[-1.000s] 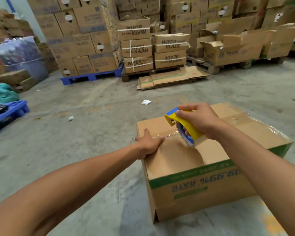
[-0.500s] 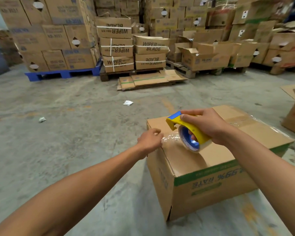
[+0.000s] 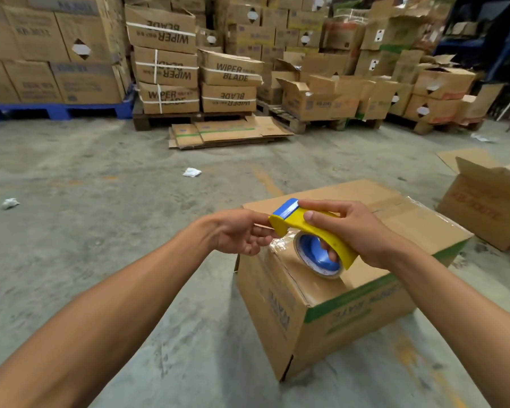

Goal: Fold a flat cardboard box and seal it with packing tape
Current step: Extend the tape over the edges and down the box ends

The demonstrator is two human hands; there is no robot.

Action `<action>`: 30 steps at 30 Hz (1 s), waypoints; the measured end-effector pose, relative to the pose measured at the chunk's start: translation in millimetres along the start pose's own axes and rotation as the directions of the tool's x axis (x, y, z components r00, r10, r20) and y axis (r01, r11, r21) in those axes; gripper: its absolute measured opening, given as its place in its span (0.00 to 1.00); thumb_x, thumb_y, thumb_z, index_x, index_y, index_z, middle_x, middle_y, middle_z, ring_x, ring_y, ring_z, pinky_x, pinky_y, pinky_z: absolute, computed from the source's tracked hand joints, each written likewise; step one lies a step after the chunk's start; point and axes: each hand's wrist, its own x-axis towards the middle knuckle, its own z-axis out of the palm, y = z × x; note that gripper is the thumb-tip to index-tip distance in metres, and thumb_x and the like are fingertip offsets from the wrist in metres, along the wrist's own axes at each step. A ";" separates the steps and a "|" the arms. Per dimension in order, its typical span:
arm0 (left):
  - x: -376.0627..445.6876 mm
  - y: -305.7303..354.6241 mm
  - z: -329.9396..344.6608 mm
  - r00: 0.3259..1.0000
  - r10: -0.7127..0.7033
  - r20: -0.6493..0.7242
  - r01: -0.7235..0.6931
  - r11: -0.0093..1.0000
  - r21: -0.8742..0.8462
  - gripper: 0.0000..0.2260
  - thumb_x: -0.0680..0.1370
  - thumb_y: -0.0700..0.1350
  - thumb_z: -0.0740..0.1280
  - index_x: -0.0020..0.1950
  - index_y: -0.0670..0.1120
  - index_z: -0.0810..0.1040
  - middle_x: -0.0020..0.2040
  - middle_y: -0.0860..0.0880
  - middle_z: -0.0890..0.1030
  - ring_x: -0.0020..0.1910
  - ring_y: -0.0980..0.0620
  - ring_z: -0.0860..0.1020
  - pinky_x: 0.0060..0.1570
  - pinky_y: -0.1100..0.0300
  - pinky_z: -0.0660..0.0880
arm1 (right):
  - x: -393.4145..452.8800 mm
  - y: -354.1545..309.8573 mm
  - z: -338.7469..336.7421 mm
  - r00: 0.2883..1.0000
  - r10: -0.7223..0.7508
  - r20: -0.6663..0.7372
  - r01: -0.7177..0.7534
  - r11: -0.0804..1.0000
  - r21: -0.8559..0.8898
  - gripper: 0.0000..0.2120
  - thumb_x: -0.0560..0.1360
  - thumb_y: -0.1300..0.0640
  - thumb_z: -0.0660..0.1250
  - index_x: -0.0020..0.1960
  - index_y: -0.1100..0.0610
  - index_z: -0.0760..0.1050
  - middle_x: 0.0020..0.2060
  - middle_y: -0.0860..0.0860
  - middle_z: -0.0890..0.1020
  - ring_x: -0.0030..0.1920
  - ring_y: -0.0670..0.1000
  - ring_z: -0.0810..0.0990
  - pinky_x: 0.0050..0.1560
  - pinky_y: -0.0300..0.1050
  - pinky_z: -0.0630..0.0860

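So I'm on the sealing part now: the cardboard box [image 3: 351, 278] is folded up and sitting on the concrete floor [image 3: 100, 201] right in front of me, and there's clear tape [image 3: 418, 201] running along the top seam toward the far side. My right hand [image 3: 354, 231] is wrapped around the yellow tape dispenser [image 3: 309, 228], fingers closed on the handle with a couple hooked through the blue core of the roll, holding it just above the near end of the box top. My left hand [image 3: 239, 231] is up at the nose of the dispenser, fingers pinched at the loose end of the film [image 3: 280, 245] where it comes off the roll. It's crinkly and shiny, so I can't really tell how much of it I've got. Looks to me like the job is either freeing the tape end to start a new strip or tearing it off at the blade. Next move, I'd guess, is pulling that end taut, sticking it down over the near edge of the box and rubbing it flat without letting it fold onto itself. Clear tape loves doing that.
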 end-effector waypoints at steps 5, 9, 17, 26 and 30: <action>7.8 0.4 -0.7 0.989 0.088 -0.117 -0.077 0.992 0.098 0.09 0.79 0.40 0.63 0.43 0.45 0.81 0.35 0.50 0.81 0.28 0.58 0.73 0.29 0.67 0.67 | 4.4 -4.0 13.3 0.999 0.027 -0.032 -0.027 1.000 -0.002 0.15 0.76 0.55 0.71 0.63 0.50 0.81 0.29 0.52 0.82 0.25 0.54 0.76 0.27 0.44 0.79; 16.5 19.1 -11.8 0.967 0.162 -0.199 -0.101 0.953 0.286 0.08 0.79 0.37 0.61 0.44 0.43 0.78 0.34 0.48 0.75 0.29 0.57 0.68 0.30 0.66 0.64 | 16.6 -10.3 32.3 0.992 0.082 -0.094 -0.077 0.996 0.048 0.16 0.77 0.57 0.71 0.64 0.54 0.79 0.34 0.60 0.82 0.25 0.55 0.77 0.29 0.45 0.80; 33.0 25.9 -76.5 0.914 0.102 -0.393 0.038 0.942 0.333 0.13 0.83 0.44 0.58 0.40 0.46 0.76 0.33 0.52 0.72 0.30 0.57 0.69 0.33 0.66 0.68 | 7.3 -13.6 46.5 0.979 0.197 -0.042 -0.196 0.980 0.035 0.16 0.77 0.58 0.71 0.64 0.54 0.78 0.32 0.60 0.81 0.22 0.55 0.77 0.26 0.43 0.78; 59.2 21.5 -81.3 0.878 0.186 -0.441 -0.045 0.950 0.310 0.09 0.78 0.41 0.61 0.38 0.44 0.75 0.31 0.50 0.68 0.28 0.53 0.66 0.31 0.62 0.63 | 20.4 -13.5 59.4 0.977 0.200 -0.076 -0.195 0.979 0.066 0.17 0.78 0.59 0.69 0.66 0.55 0.77 0.24 0.53 0.81 0.21 0.54 0.76 0.25 0.42 0.77; 64.3 23.1 -83.1 0.863 0.205 -0.462 -0.065 0.951 0.301 0.08 0.76 0.40 0.60 0.37 0.44 0.73 0.31 0.50 0.66 0.28 0.53 0.63 0.30 0.61 0.60 | 26.6 -15.8 62.3 0.976 0.208 -0.065 -0.204 0.978 0.052 0.17 0.78 0.59 0.69 0.66 0.55 0.76 0.25 0.54 0.80 0.21 0.55 0.77 0.26 0.43 0.78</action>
